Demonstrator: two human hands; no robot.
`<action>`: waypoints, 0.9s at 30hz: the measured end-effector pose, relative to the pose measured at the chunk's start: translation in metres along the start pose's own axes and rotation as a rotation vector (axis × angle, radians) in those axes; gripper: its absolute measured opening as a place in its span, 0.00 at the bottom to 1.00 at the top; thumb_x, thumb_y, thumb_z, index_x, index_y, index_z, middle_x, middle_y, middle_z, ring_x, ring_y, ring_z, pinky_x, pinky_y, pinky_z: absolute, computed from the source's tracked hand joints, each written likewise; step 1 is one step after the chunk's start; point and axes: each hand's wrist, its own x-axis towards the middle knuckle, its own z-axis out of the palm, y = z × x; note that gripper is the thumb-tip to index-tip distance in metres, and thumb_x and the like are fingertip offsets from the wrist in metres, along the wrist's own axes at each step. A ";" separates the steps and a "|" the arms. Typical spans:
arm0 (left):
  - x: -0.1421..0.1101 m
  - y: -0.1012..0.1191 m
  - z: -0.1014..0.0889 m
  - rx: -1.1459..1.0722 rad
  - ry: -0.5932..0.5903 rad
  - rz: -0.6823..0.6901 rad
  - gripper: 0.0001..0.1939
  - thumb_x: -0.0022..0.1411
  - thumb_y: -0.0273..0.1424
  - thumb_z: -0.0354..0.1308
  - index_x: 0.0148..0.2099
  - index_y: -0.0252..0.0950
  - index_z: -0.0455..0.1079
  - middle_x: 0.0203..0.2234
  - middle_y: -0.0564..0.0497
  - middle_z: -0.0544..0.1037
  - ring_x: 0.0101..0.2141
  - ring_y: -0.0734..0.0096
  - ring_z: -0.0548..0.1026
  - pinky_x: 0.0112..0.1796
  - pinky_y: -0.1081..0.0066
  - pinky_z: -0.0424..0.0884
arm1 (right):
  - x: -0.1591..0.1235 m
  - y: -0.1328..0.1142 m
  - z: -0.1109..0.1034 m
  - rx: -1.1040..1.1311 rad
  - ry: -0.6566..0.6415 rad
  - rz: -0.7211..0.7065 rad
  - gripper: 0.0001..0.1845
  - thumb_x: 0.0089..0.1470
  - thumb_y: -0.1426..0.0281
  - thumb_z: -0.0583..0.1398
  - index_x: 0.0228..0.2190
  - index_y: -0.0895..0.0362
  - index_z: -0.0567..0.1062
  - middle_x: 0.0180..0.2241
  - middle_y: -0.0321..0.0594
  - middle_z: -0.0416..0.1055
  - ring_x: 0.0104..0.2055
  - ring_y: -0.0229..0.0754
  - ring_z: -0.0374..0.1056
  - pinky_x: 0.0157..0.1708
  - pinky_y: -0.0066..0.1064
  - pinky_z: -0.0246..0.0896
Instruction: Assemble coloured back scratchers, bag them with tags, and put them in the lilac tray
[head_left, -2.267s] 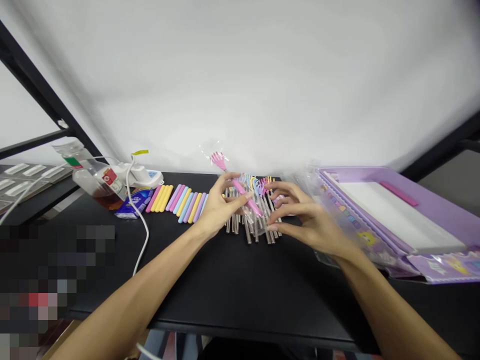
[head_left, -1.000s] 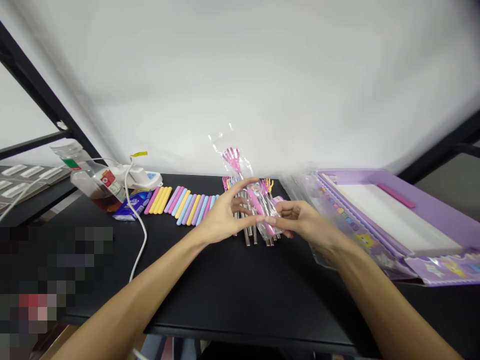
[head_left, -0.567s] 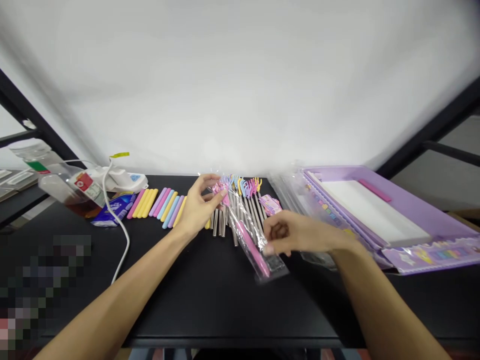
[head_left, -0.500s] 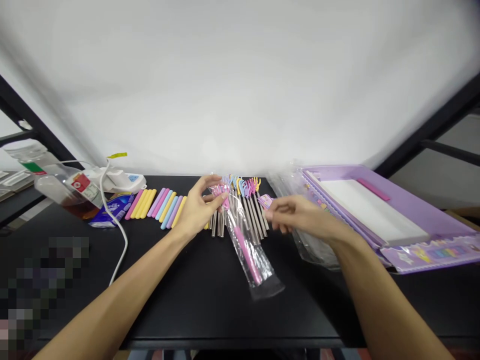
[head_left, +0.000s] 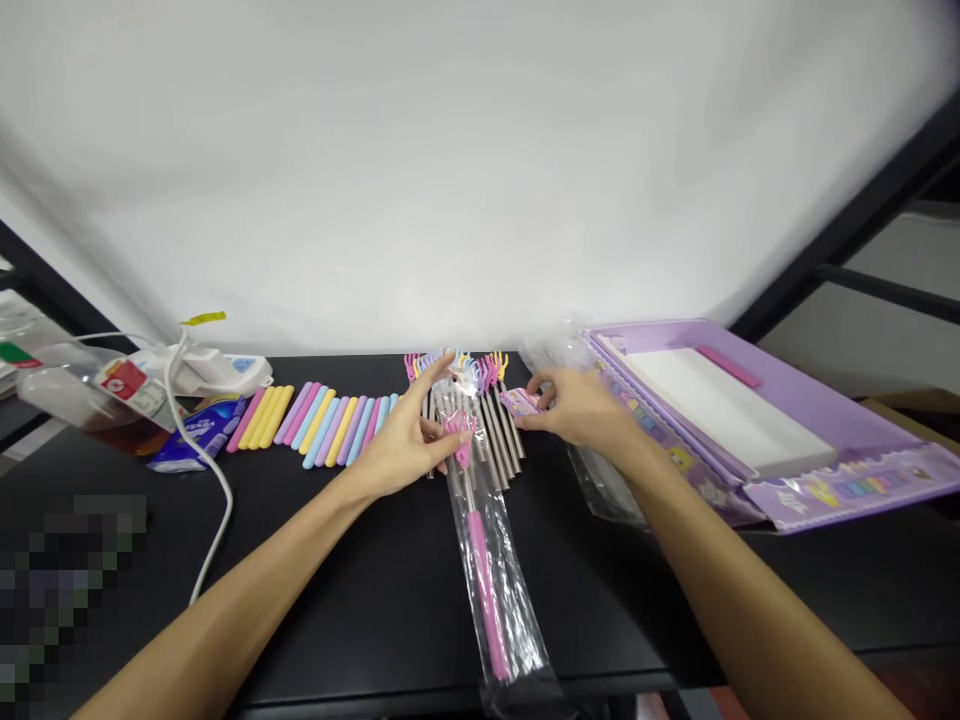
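My left hand (head_left: 405, 440) pinches the top of a clear plastic bag (head_left: 519, 600) with thumb and fingers. Inside lies a back scratcher (head_left: 486, 590) with a pink handle, a metal stem and a pink claw-shaped head. The bag slants down toward the table's front edge. Fingers of my right hand (head_left: 581, 405) are closed on a small pink printed card (head_left: 517, 402), just right of the rods. Partly hidden behind the bag, a row of metal rods (head_left: 501, 440) with pink, yellow, blue and purple claw heads lies side by side.
Coloured handles (head_left: 326, 425) lie in a row on the black table (head_left: 337, 600). At left are a blue packet (head_left: 199, 432), a white cable (head_left: 225, 510), a power strip (head_left: 217, 370) and a bottle (head_left: 82, 400). At right, a purple box (head_left: 810, 400) stands beside clear plastic wrapping (head_left: 600, 485).
My left hand has brought the bagged back scratcher lower, toward the front edge. My right hand has moved to the card and closed on it. The whole view has shifted slightly.
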 end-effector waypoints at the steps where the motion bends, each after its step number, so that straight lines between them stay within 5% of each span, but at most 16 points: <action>1: 0.000 0.000 0.000 0.000 -0.007 0.002 0.47 0.58 0.30 0.66 0.71 0.63 0.48 0.71 0.42 0.49 0.21 0.82 0.75 0.17 0.76 0.73 | 0.000 0.001 0.000 0.020 -0.007 0.005 0.20 0.40 0.60 0.70 0.36 0.56 0.77 0.29 0.39 0.77 0.30 0.45 0.71 0.30 0.36 0.59; 9: 0.000 -0.002 0.001 0.007 -0.020 -0.015 0.53 0.57 0.29 0.67 0.73 0.63 0.41 0.68 0.40 0.58 0.20 0.81 0.74 0.16 0.76 0.71 | -0.003 0.003 -0.002 0.159 0.008 0.036 0.23 0.36 0.63 0.70 0.38 0.56 0.76 0.27 0.37 0.75 0.27 0.42 0.68 0.28 0.34 0.59; 15: -0.001 0.000 0.001 0.023 -0.031 0.027 0.48 0.59 0.31 0.66 0.72 0.63 0.44 0.71 0.41 0.49 0.21 0.84 0.73 0.18 0.74 0.75 | -0.006 0.006 -0.009 0.436 -0.044 -0.046 0.15 0.42 0.64 0.68 0.32 0.59 0.79 0.24 0.37 0.73 0.27 0.42 0.68 0.27 0.33 0.61; 19: -0.001 0.002 0.001 0.025 -0.045 0.016 0.50 0.61 0.30 0.66 0.72 0.65 0.41 0.72 0.41 0.47 0.22 0.86 0.73 0.19 0.75 0.74 | -0.017 -0.009 -0.016 0.543 0.001 -0.225 0.14 0.55 0.59 0.64 0.33 0.57 0.82 0.33 0.44 0.79 0.37 0.46 0.74 0.37 0.37 0.68; 22: -0.001 0.004 0.001 0.021 -0.057 0.019 0.50 0.61 0.28 0.65 0.72 0.66 0.39 0.72 0.41 0.47 0.22 0.86 0.73 0.20 0.76 0.73 | -0.025 -0.025 -0.017 0.458 0.059 -0.490 0.10 0.59 0.63 0.63 0.32 0.55 0.81 0.36 0.43 0.78 0.38 0.44 0.73 0.38 0.37 0.68; 25: -0.002 0.005 0.001 -0.004 -0.097 0.022 0.52 0.61 0.27 0.65 0.72 0.66 0.37 0.71 0.40 0.48 0.22 0.86 0.74 0.21 0.76 0.73 | -0.024 -0.037 -0.011 0.350 0.234 -0.677 0.03 0.57 0.70 0.64 0.32 0.55 0.80 0.40 0.44 0.77 0.43 0.44 0.73 0.43 0.39 0.69; 27: -0.003 0.006 0.002 -0.013 -0.122 0.012 0.54 0.60 0.27 0.65 0.73 0.66 0.33 0.72 0.38 0.47 0.23 0.85 0.75 0.22 0.75 0.74 | -0.020 -0.041 -0.006 0.346 0.337 -0.678 0.03 0.58 0.72 0.63 0.33 0.56 0.79 0.43 0.45 0.77 0.45 0.45 0.74 0.46 0.39 0.70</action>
